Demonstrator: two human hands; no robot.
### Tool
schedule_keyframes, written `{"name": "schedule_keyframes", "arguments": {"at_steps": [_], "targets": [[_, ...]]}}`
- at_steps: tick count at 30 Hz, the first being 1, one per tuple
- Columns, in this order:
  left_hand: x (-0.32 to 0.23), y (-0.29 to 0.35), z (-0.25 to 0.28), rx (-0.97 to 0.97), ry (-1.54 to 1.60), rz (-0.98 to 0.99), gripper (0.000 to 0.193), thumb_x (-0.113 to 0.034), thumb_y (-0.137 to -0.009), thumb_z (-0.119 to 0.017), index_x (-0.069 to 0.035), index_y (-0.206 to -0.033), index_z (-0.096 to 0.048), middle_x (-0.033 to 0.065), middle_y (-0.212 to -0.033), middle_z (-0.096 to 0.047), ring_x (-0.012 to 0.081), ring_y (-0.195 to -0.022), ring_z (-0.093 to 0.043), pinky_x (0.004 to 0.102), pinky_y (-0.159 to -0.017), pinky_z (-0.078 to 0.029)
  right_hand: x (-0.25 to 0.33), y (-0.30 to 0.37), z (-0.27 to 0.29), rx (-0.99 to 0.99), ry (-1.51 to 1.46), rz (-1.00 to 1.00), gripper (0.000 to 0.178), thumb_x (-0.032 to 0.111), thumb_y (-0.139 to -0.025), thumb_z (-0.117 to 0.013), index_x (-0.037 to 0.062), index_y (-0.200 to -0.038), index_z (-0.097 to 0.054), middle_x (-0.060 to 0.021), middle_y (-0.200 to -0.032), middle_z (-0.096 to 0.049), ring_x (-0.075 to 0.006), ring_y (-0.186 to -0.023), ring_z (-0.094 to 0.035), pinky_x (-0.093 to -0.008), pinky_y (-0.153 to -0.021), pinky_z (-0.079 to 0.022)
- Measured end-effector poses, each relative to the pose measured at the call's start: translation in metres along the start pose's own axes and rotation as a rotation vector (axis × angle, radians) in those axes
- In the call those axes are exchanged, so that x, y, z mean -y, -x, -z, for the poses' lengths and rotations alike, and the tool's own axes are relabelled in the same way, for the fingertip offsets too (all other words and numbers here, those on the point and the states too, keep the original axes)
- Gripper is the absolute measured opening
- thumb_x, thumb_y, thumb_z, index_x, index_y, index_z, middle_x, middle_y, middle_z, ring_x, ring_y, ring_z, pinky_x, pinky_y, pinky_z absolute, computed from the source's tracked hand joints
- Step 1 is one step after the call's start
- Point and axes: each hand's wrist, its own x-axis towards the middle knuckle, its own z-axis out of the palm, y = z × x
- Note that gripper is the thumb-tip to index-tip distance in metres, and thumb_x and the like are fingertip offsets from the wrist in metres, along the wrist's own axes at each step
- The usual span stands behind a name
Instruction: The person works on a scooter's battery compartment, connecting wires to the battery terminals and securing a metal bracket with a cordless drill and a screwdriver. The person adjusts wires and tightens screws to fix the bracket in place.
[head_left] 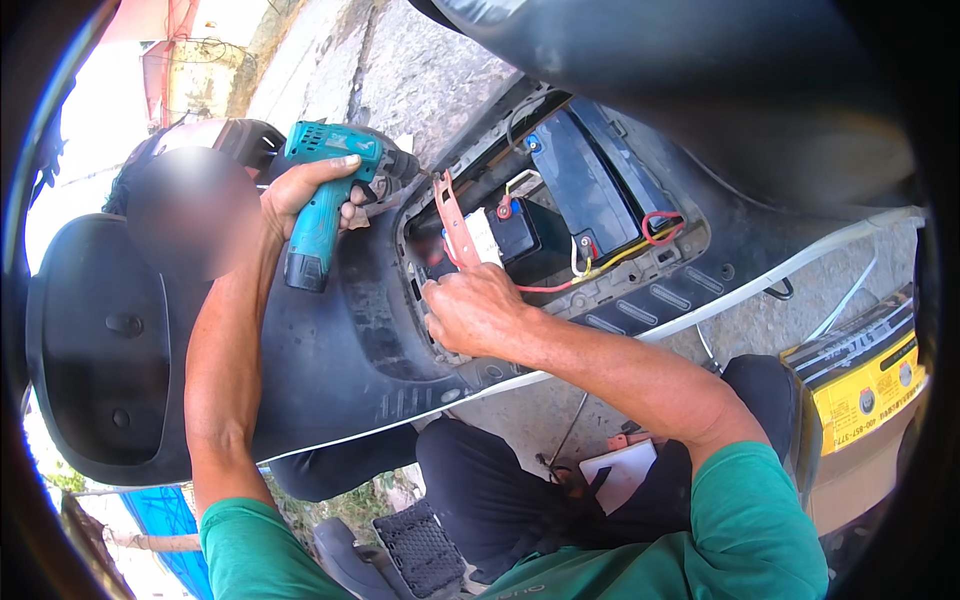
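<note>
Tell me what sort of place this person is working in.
Probably an outdoor, perhaps roadside, work spot: rough, sunlit paving lies beyond a dark scooter-like vehicle, batteries show in its opened body, and the person's left hand holds a teal power drill.

The drill (318,222) is teal (its base (306,271) black), the strip (457,228) salmon-red, the sleeves (752,510) green.

Batteries (580,185) in scooter bay (692,240), seemingly side by side; metal strip (455,222) above; drill (335,145) left; box (868,400) right.
</note>
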Motion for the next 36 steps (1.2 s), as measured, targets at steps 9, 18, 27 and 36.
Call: {"name": "schedule_keyframes", "arguments": {"at_steps": [9, 18, 27, 36], "targets": [[-0.0003, 0.0019, 0.0007, -0.001, 0.010, 0.015, 0.035, -0.035, -0.092, -0.076, -0.002, -0.097, -0.067, 0.0054, -0.076, -0.069, 0.0157, -0.058, -0.067, 0.0311, -0.053, -0.057, -0.0012, 0.0000, -0.0017, -0.004, -0.003, 0.003, 0.026, 0.023, -0.085, -0.068, -0.0019, -0.090, -0.070, -0.0201, -0.082, -0.074, -0.0383, -0.077, -0.073, -0.0515, -0.070, -0.057], [-0.0031, 0.0029, 0.0005, -0.007, 0.013, 0.023, 0.035, -0.033, -0.093, -0.075, -0.001, -0.104, -0.067, 0.0070, -0.077, -0.070, 0.0157, -0.059, -0.067, 0.0304, -0.055, -0.059, -0.0012, -0.0005, -0.0004, 0.000, 0.000, 0.006, 0.026, 0.023, -0.083, -0.069, -0.0020, -0.090, -0.071, -0.0205, -0.083, -0.074, -0.0383, -0.079, -0.074, -0.0513, -0.070, -0.057], [-0.0029, 0.0058, -0.0034, -0.012, 0.053, -0.009, 0.037, -0.031, -0.094, -0.075, -0.001, -0.114, -0.063, 0.0096, -0.078, -0.070, 0.0161, -0.056, -0.068, 0.0275, -0.051, -0.061, -0.0008, -0.0007, 0.0012, 0.014, 0.000, -0.006, 0.026, 0.023, -0.084, -0.068, -0.0014, -0.090, -0.071, -0.0209, -0.083, -0.074, -0.0391, -0.080, -0.074, -0.0521, -0.072, -0.057], [-0.0024, 0.0056, -0.0012, -0.006, 0.066, 0.016, 0.038, -0.032, -0.095, -0.074, -0.002, -0.116, -0.063, 0.0090, -0.079, -0.070, 0.0158, -0.057, -0.067, 0.0278, -0.052, -0.061, -0.0011, -0.0002, 0.0006, -0.019, 0.007, -0.004, 0.024, 0.023, -0.086, -0.066, 0.0004, -0.086, -0.074, -0.0218, -0.080, -0.075, -0.0372, -0.078, -0.075, -0.0498, -0.075, -0.057]]}}
